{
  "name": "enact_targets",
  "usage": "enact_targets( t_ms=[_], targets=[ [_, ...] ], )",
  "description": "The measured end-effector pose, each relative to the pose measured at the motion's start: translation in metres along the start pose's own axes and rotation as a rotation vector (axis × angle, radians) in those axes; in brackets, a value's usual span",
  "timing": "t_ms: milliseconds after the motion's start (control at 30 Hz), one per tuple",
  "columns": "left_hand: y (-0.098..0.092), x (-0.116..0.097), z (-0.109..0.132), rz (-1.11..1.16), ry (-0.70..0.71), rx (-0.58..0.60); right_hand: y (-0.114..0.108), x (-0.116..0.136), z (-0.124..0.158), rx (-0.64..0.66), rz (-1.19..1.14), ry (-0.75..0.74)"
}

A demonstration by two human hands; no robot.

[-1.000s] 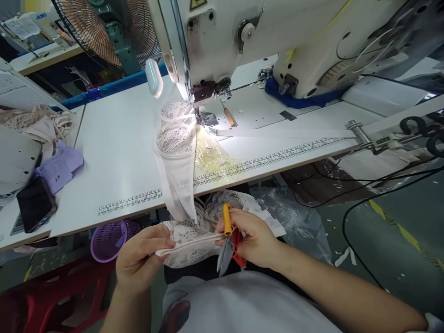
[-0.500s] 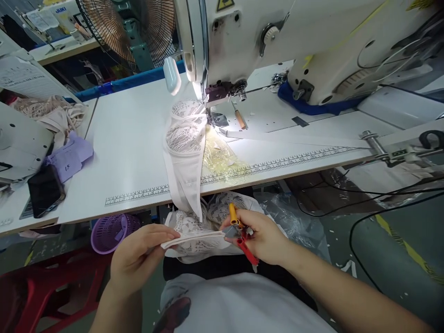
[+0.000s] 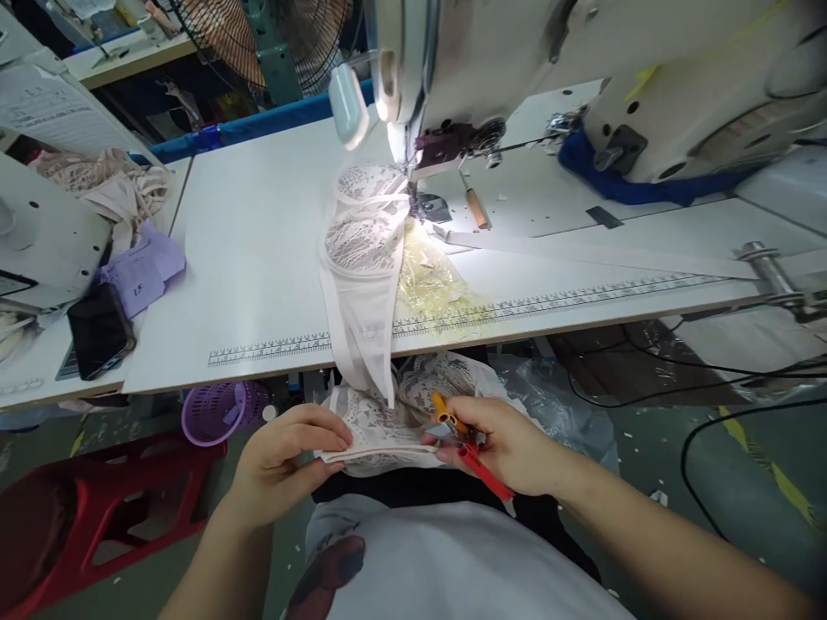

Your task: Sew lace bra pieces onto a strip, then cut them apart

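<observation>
while the left hand pinches the lace piece's band end, its long axis runs crosswise to the right hand, clamped on snips touching it.

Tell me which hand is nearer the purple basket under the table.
Left. The left hand is just right of the purple basket; the right hand holds snips farther right.

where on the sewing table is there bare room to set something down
Widest bare patch: table between the purple paper and the lace garment. Another, narrower, right of the yellowish scraps, below the white strip. Crowded under the sewing machine needle.
</observation>
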State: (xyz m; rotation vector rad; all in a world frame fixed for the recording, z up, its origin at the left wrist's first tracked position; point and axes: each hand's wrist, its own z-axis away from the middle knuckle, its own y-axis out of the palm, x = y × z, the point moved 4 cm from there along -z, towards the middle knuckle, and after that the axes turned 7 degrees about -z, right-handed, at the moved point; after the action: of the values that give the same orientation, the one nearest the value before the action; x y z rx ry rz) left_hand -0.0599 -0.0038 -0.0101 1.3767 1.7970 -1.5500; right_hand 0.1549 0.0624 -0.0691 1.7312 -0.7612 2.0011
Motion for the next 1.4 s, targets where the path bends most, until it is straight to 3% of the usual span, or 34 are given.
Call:
enact_targets(
  t_ms=[200, 300, 400, 500, 667, 833, 1033, 1133, 1267, 1333, 1400],
  targets=[
    [0.004, -0.004, 0.012, -0.039, -0.068, 0.137, 0.017, 0.001, 0.000, 0.181, 0.236, -0.104],
    [0.008, -0.004, 0.023, -0.132, -0.176, 0.312, 0.025, 0.001, -0.001, 0.215, 0.344, -0.190],
    [0.017, -0.002, 0.035, -0.123, -0.286, 0.541, 0.035, 0.001, -0.003, 0.329, 0.356, -0.214],
    [0.027, -0.002, 0.047, -0.023, -0.317, 0.643, 0.041, -0.002, -0.004, 0.438, 0.327, -0.196],
    [0.040, -0.001, 0.067, 0.208, -0.331, 0.484, 0.035, -0.007, 0.006, 0.505, 0.204, -0.114],
    [0.055, -0.006, 0.089, 0.478, -0.425, 0.290, 0.027, -0.012, 0.029, 0.458, 0.079, 0.047],
    [0.062, -0.009, 0.103, 0.552, -0.470, 0.163, 0.029, -0.018, 0.041, 0.391, 0.063, 0.131],
    [0.047, -0.012, 0.091, 0.325, -0.419, 0.182, 0.029, -0.026, 0.036, 0.278, 0.048, 0.168],
    [0.017, -0.020, 0.054, -0.411, -0.162, 0.262, 0.025, -0.027, 0.019, 0.040, 0.009, 0.083],
    [0.005, -0.023, 0.033, -0.720, -0.041, 0.196, 0.021, -0.022, 0.010, -0.058, 0.009, -0.008],
    [-0.001, -0.027, 0.017, -0.874, 0.076, 0.102, 0.015, -0.015, 0.004, -0.135, 0.039, -0.095]
  ],
)
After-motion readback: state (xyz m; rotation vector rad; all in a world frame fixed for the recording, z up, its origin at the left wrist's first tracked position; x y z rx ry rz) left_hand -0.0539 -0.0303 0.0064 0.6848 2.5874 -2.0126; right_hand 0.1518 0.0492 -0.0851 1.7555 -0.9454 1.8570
